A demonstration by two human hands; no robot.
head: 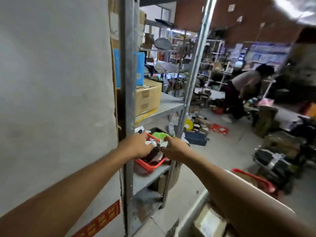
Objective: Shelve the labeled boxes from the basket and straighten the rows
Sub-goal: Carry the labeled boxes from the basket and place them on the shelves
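A red plastic basket [148, 166] full of small parcels sits on a grey metal shelf [150, 177] at about waist height. My left hand [136, 147] reaches into its left side, fingers curled over a white packet [150, 143]. My right hand [172, 147] reaches in from the right, its fingers down among the parcels, hidden from view. At the bottom right a grey bin [189, 218] holds a labeled cardboard box [209, 223]. Whether either hand actually holds anything is unclear because of blur.
A cardboard carton [147, 97] and a blue box [130, 69] stand on the shelf above. The grey upright post [127, 82] is just left of my hands. Parcels litter the floor, another red basket [256, 181] lies to the right, and a person [242, 89] bends over farther back.
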